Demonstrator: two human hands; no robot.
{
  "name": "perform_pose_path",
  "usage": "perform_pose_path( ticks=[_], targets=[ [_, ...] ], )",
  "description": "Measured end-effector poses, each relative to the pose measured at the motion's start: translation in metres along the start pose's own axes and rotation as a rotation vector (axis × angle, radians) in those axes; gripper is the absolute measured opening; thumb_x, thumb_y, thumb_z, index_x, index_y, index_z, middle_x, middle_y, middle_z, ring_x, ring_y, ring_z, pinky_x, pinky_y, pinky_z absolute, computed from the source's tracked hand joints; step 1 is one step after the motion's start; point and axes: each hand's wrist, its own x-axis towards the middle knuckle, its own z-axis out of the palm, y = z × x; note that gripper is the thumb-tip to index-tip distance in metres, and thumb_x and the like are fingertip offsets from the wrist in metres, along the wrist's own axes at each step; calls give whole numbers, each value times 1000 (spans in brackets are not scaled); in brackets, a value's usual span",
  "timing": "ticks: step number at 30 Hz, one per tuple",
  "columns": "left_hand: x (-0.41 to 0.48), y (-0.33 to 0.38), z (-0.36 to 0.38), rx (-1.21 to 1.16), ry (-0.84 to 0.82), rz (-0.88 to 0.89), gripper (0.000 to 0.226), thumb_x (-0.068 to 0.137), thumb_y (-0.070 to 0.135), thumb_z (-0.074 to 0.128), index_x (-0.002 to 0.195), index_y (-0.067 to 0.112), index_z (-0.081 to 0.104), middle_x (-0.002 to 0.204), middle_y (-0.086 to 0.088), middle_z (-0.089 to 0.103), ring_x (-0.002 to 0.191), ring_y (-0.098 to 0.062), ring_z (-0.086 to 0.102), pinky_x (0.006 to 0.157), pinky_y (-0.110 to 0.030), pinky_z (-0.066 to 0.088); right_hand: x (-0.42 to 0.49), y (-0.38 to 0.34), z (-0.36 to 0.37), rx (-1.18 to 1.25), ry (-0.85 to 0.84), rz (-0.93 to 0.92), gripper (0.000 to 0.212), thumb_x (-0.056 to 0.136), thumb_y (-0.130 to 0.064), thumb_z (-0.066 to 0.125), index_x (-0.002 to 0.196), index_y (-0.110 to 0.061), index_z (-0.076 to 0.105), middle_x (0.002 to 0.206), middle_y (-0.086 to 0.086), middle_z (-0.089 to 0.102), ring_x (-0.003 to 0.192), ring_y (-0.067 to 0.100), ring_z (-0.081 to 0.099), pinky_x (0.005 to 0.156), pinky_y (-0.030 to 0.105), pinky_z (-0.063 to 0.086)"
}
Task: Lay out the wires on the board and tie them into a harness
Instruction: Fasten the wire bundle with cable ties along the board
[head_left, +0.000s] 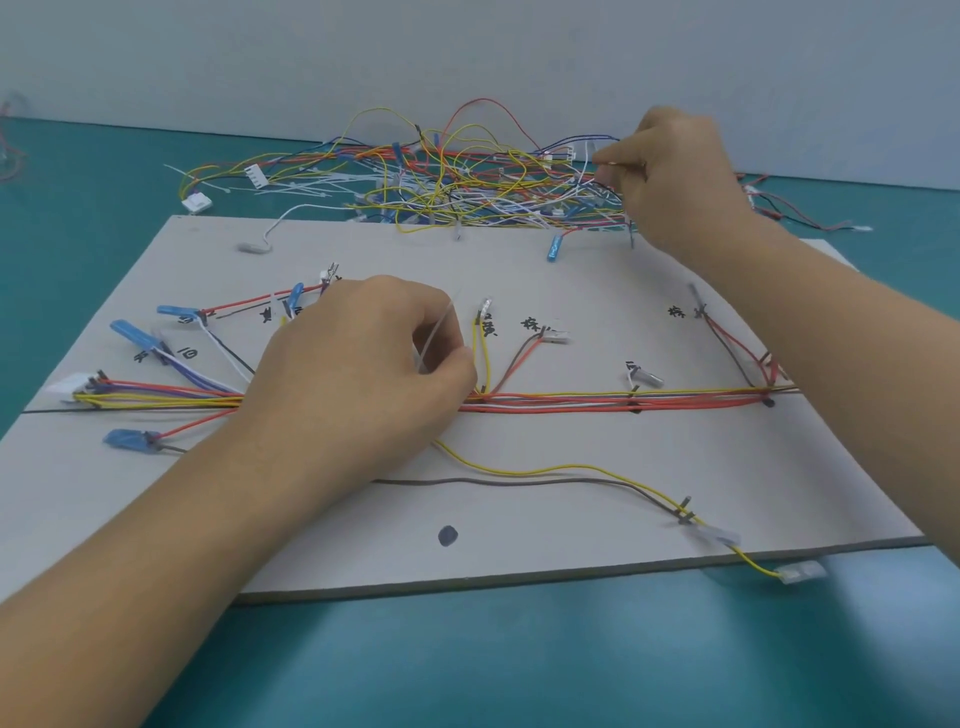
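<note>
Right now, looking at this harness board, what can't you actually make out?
Head view only.
Main wire bundle, middle stretch: hidden under the left hand, which pinches a cable tie.
Strand the right hand pinches at the loose wire pile: too thin to identify.
Handwritten labels on the board: blurred, some covered by the left hand.
Board's right edge: behind the right forearm.

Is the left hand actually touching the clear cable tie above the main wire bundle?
Touching. The head view shows the left hand pinching the cable tie between thumb and curled fingers; the strip rises out of the grip with no gap.
</note>
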Motion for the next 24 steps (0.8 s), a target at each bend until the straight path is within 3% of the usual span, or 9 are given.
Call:
perform_pose_path(
  ticks=[9, 12, 15, 20, 24],
  targets=[
    [0, 0, 0, 12, 14, 19, 14, 82, 42, 64, 73, 31, 67, 74, 39, 58, 67, 6, 55, 53, -24, 32, 1, -23, -17, 85, 229, -127, 31, 97, -13, 63, 125, -3, 70, 97, 25, 64, 87, 31, 63, 71, 17, 36],
    [1, 0, 0, 1, 4, 12, 15, 80, 44, 62, 74, 31, 68, 73, 38, 58, 64, 5, 55, 54, -25, 33, 4, -28, -19, 59, 184, -135, 39, 92, -21, 71, 124, 1, 68, 94, 21, 69, 84, 31, 63, 76, 30, 45],
    [0, 0, -1, -5, 0, 7, 16, 77, 45, 59, 72, 32, 67, 71, 38, 58, 61, 4, 54, 54, -25, 33, 5, -26, -21, 140, 126, -69, 32, 83, -23, 80, 101, 0, 67, 82, 16, 70, 73, 24, 60, 74, 36, 50],
    [1, 0, -1, -11, -11, 0, 19, 75, 46, 56, 73, 32, 68, 72, 35, 60, 59, 2, 54, 56, -26, 37, -3, -23, -2, 166, -197, 46, 21, 78, -19, 87, 83, -8, 70, 73, 8, 66, 60, 13, 51, 54, 16, 39],
    [1, 0, 0, -11, -10, -6, 20, 73, 47, 56, 73, 32, 69, 68, 21, 64, 59, 0, 54, 60, -30, 47, -7, -15, 14, 207, -176, 136, 26, 76, -27, 88, 76, -15, 65, 62, -11, 56, 53, -1, 44, 50, 13, 34]
  ],
)
